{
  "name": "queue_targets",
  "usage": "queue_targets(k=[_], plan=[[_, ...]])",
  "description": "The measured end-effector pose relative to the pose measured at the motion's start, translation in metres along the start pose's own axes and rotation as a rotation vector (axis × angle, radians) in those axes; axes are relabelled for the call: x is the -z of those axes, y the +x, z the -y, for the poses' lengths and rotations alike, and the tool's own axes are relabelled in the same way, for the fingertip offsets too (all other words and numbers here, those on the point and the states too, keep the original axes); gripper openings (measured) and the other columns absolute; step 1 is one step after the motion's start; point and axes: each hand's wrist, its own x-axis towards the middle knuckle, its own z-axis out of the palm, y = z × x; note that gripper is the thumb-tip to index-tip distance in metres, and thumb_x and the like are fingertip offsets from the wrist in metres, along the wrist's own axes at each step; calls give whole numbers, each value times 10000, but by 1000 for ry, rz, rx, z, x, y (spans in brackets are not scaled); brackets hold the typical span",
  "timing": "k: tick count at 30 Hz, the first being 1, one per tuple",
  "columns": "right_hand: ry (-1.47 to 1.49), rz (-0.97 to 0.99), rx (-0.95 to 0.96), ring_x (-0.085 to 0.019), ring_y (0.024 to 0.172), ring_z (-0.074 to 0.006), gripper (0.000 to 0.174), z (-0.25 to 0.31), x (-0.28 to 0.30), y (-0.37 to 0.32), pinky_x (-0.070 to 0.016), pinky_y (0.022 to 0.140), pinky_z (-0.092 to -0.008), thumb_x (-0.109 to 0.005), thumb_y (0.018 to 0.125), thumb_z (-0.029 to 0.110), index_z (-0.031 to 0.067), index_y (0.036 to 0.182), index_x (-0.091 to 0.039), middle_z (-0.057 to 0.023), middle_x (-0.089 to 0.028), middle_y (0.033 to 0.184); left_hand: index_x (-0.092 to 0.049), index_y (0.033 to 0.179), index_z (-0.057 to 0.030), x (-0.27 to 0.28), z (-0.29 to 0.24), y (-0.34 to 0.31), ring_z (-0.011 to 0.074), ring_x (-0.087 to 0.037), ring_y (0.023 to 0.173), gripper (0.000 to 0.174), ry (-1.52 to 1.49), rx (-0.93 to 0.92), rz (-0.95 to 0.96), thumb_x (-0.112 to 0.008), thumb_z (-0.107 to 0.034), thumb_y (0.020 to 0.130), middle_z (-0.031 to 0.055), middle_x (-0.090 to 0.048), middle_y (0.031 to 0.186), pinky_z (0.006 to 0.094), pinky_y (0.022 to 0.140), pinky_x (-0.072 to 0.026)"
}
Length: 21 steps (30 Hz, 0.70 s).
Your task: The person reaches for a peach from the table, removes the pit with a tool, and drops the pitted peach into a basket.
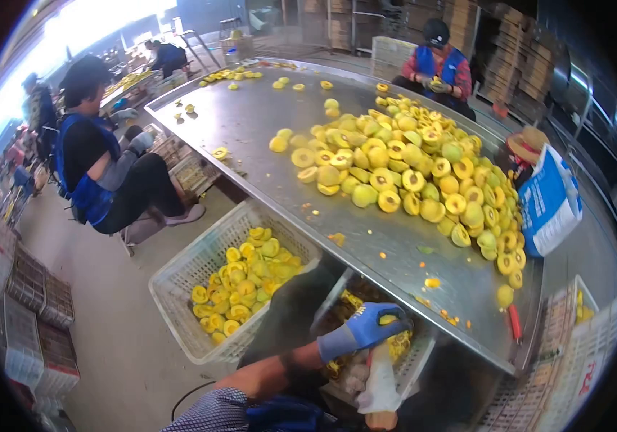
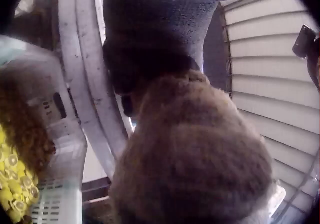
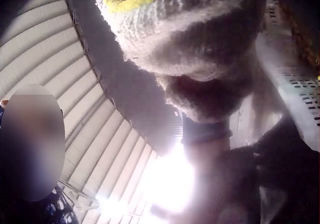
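In the head view my left hand [image 1: 373, 327], in a blue glove, grips a yellow peach half [image 1: 389, 319], its fingers curled round the fruit. My right hand [image 1: 356, 373], in a pale knitted glove, is just below it, with a white cover [image 1: 380, 381] over the forearm. Whether the right hand holds something I cannot tell. In the right wrist view the knitted glove [image 3: 190, 38] looks bunched and dark underneath. Beneath both hands is a pale crate [image 1: 422, 360] with yellow scraps [image 1: 399, 345] in it. The left wrist view shows mostly the dark glove [image 2: 155, 28].
A metal table [image 1: 280, 158] with a raised rim bears a large heap of peach halves [image 1: 395, 151]. A red-handled tool [image 1: 514, 322] lies near its right corner. To the left stands a white crate [image 1: 172, 302] of peach halves. Several people sit around, one [image 1: 89, 158] at the left.
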Motion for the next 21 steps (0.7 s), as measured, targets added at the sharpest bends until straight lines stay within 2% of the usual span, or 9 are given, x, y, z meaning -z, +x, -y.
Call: queue_targets(k=[3,5,7,8,9,13,15,18,21], plan=[[-20,8,8,-415,579,-113,385,1,0,2,-334,478,-253,-468,969,473,120,1033,-608,6,-456,676,-663,1011,-6,-10,17,3,200,-674,885,225,119,-132,-135,-688,-176,866,115,-704,938,322,812,-515],[-41,13,13,-422,592,-114,381,0,2,0,-341,486,-253,-469,970,468,118,1034,-609,2,-464,688,-656,1020,1,-15,36,5,199,-672,873,276,74,10,-94,-699,-217,856,123,-705,926,327,803,-515],[-69,26,4,-430,606,-116,378,-1,-1,-1,-348,494,-253,-471,971,462,117,1035,-609,-3,-471,701,-666,983,3,-5,20,3,203,-666,852,273,-52,-25,22,-662,-240,860,138,-699,879,331,779,-508],[-74,29,-5,-434,613,-116,376,-1,-2,-2,-351,497,-253,-471,971,460,116,1035,-609,-5,-475,707,-670,969,4,-2,15,1,199,-661,841,277,39,62,14,-657,-248,855,140,-699,881,323,774,-507],[-78,30,-9,-438,620,-117,374,-2,-1,-2,-354,501,-253,-472,971,457,115,1035,-609,-7,-479,713,-674,969,2,3,14,-1,190,-653,832,303,32,50,43,-660,-278,854,131,-702,883,316,773,-507],[-46,17,-17,-454,647,-120,366,-4,-5,1,-368,517,-254,-475,972,446,111,1037,-609,-16,-494,738,-675,993,3,12,29,-2,153,-636,850,265,-83,13,166,-654,-236,880,87,-699,924,302,776,-506],[-13,-3,-19,-462,661,-122,363,-6,-11,2,-375,525,-254,-477,973,441,110,1038,-609,-21,-502,750,-676,997,5,12,24,-3,130,-626,872,229,-154,71,177,-635,-197,898,73,-696,946,293,796,-500],[4,-20,-8,-473,681,-124,357,-5,-10,1,-385,537,-254,-479,974,433,107,1039,-610,-27,-514,768,-658,1013,16,6,22,-6,128,-614,904,234,-214,49,126,-613,-190,913,65,-690,937,281,853,-479],[11,-45,0,-485,702,-127,352,-3,-12,0,-395,548,-254,-482,975,425,104,1040,-610,-34,-525,787,-671,1034,10,8,18,-4,106,-604,910,246,-316,82,193,-655,-185,884,58,-692,964,275,852,-484]])
